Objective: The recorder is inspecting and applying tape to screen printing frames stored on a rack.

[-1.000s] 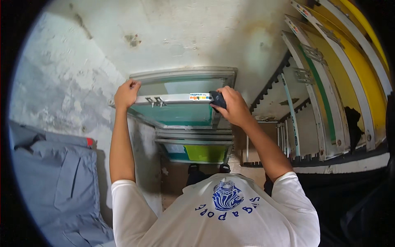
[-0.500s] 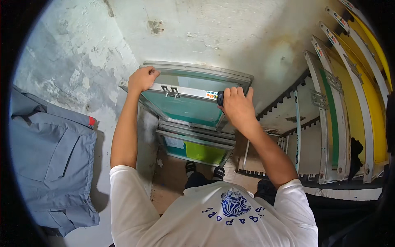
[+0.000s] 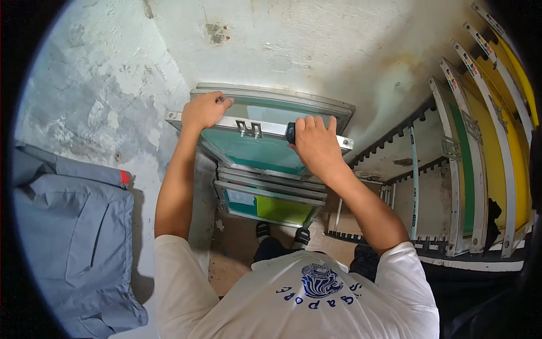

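Note:
A metal-edged screen printing frame (image 3: 217, 120) with green mesh stands tilted before me, two metal clips (image 3: 248, 129) fixed on its near bar. Toward the bar's left end, my left hand (image 3: 204, 109) is closed over it, thumb and fingers curled at the edge. My right hand (image 3: 316, 141) lies over the right part of the bar, closed round a small black object (image 3: 291, 133) whose kind I cannot make out. The bar's right end shows past my fingers. Behind it, further metal frames (image 3: 271, 90) lean on the wall.
More frames (image 3: 270, 198) stand below, near my feet. On the right, a black-toothed rack (image 3: 395, 141) and several yellow-meshed frames (image 3: 485, 147) stand upright. A grey jacket (image 3: 84, 226) hangs at left. The wall (image 3: 316, 39) is stained and peeling.
The held frame has shifted slightly right in view, its right end now showing. My right hand with the black object has slid left along the bar, covering the coloured sticker.

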Action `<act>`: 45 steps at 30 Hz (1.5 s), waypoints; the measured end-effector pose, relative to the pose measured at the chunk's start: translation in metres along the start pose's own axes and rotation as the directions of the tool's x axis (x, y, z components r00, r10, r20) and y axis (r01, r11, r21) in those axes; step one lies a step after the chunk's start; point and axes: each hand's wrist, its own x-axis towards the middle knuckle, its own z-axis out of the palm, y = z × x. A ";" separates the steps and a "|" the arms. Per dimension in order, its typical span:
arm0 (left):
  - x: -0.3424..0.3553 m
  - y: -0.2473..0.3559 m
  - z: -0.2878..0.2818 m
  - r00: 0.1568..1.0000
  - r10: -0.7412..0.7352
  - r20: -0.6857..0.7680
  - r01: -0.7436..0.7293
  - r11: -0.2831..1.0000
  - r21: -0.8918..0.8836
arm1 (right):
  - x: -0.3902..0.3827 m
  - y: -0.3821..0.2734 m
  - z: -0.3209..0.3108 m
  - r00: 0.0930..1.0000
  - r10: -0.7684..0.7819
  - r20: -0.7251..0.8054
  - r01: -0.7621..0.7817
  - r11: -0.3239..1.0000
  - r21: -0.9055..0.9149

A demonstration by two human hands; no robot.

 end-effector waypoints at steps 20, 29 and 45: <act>-0.012 0.002 -0.013 0.997 0.077 0.004 -0.077 0.994 -0.076 | 0.021 -0.054 0.012 0.991 0.090 -0.103 -0.076 0.988 0.134; -0.016 -0.007 -0.010 0.995 0.098 -0.031 -0.101 0.988 -0.120 | -0.051 0.010 -0.001 0.961 0.273 -0.055 -0.270 0.961 0.053; -0.022 -0.001 -0.012 0.994 0.106 -0.007 -0.106 0.992 -0.073 | -0.088 0.075 -0.017 0.969 0.244 0.035 -0.240 0.900 0.363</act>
